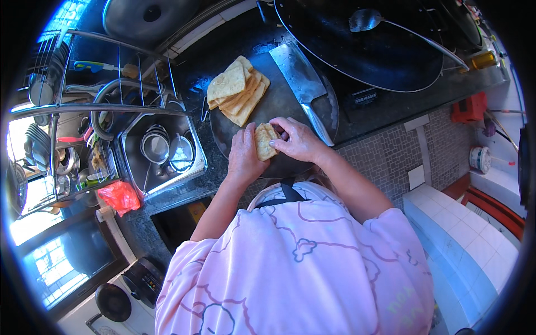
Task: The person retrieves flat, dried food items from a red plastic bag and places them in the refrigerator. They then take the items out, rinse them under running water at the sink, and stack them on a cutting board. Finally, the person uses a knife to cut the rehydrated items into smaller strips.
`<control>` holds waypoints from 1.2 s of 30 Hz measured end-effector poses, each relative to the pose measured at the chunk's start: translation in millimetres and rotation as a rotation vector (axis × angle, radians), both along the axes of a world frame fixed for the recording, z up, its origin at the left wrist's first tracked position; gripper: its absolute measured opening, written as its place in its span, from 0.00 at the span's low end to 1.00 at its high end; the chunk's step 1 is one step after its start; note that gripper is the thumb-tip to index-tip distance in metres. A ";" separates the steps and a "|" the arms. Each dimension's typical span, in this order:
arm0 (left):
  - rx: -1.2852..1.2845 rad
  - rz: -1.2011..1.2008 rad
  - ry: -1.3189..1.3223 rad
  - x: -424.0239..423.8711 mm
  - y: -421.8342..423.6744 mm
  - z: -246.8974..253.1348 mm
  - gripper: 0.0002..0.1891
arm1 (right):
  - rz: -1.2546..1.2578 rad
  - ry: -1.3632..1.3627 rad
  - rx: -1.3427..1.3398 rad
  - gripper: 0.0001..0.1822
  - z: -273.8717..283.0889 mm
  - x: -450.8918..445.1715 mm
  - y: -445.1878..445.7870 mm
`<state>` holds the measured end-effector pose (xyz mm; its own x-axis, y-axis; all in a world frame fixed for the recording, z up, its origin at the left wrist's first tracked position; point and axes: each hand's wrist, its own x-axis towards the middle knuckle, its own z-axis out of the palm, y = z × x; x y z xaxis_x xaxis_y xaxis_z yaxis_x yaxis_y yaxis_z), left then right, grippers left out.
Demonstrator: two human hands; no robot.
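Observation:
Both of my hands hold one folded piece of golden, flat fried food over the near part of a round, dark chopping board. My left hand grips its left side, fingers pointing away from me. On the other side, my right hand pinches its upper right edge between thumb and fingers. Beyond my left hand, a fanned stack of similar flat pieces lies on the board. To the right rests a wide-bladed metal cleaver, its handle towards me.
A large black wok with a metal spatula in it sits at the upper right. On the left, a sink holds metal pans beneath a wire dish rack. A red plastic bag lies at the counter's edge.

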<state>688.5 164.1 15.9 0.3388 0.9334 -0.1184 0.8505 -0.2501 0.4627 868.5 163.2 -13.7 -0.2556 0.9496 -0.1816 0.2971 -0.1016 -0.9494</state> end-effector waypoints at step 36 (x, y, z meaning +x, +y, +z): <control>-0.189 0.564 -0.224 5.3 4.9 -24.5 0.40 | -0.127 -0.224 0.083 0.09 -5.6 0.0 -3.2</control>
